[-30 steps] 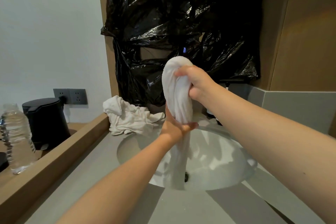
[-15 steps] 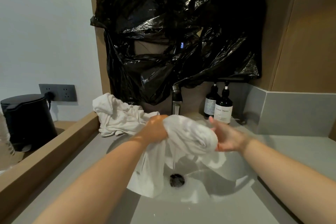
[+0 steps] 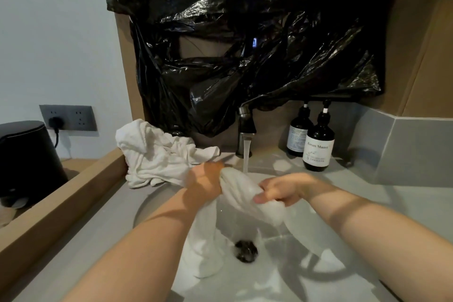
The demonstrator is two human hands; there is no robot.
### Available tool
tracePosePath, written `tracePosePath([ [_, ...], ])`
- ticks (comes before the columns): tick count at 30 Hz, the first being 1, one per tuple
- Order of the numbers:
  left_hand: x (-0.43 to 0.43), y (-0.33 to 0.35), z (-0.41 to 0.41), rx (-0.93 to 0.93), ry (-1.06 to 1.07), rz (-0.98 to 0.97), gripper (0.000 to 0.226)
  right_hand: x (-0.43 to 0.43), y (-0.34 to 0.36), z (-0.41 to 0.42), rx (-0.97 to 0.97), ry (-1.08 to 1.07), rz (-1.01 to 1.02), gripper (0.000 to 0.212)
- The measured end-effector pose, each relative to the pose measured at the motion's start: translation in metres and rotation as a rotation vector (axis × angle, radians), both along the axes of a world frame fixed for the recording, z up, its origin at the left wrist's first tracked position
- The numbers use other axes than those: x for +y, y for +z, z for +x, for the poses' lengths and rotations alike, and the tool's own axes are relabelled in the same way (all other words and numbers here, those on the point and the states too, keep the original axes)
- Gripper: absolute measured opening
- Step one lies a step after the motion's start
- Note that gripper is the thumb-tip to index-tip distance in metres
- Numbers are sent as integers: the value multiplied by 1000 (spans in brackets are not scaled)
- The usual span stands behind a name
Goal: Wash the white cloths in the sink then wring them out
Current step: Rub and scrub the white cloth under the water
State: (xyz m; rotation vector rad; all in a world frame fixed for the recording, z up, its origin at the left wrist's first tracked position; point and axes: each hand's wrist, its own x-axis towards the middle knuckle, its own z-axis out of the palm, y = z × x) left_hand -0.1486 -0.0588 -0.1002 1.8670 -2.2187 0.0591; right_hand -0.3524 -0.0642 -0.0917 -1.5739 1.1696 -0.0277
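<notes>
White cloth point(image 3: 241, 189) is mid-frame, bunched into a thick roll right under the faucet point(image 3: 246, 127), with both hands clamped on it. On the roll's left end the left hand point(image 3: 206, 184) grips with fingers wrapped round. On the right end the right hand point(image 3: 286, 187) pinches, thumb in front and fingers curled over the top. The hands are apart with the roll spanning between them, probably so the water stream point(image 3: 245, 157) lands on top of the bundle; reads as a rinse.

A loose tail hangs from the left-hand end into the sink point(image 3: 306, 240), lying on the basin wall at lower left, beside the drain point(image 3: 246, 250). Holding it over the basin likely sends runoff down the drain, not onto the counter point(image 3: 98, 240).

The second white cloth point(image 3: 157, 154) is a crumpled heap on the counter, left of centre and behind the left hand, at the sink rim and against the wooden ledge point(image 3: 61, 198). Can't tell if it is washed or waiting.

Judgement: washing is underway and this one is not yet wrung; the end-to-end grip suits a twist.

Two dark pump bottles point(image 3: 318, 144) stand right of the faucet. A black plastic sheet point(image 3: 245, 44) covers the wall at top centre. A black kettle point(image 3: 27, 154) sits far left, below the wall socket point(image 3: 67, 117).
</notes>
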Motion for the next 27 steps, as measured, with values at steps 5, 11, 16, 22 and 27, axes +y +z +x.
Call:
tracePosePath([
  [5,8,1,4,65,-30,73,49,8,0,40,589,-44,-766,44],
  [11,3,-7,0,372,16,447,55,-4,-15,44,810,-31,-1136,47],
  [16,5,-8,-5,763,4,754,73,-11,-13,30,841,17,-1208,58],
  [22,3,-18,-10,1007,-166,719,55,-9,3,18,804,-54,-1162,60],
  [27,1,-19,4,1022,-202,483,39,-7,17,-6,120,-273,-519,89],
])
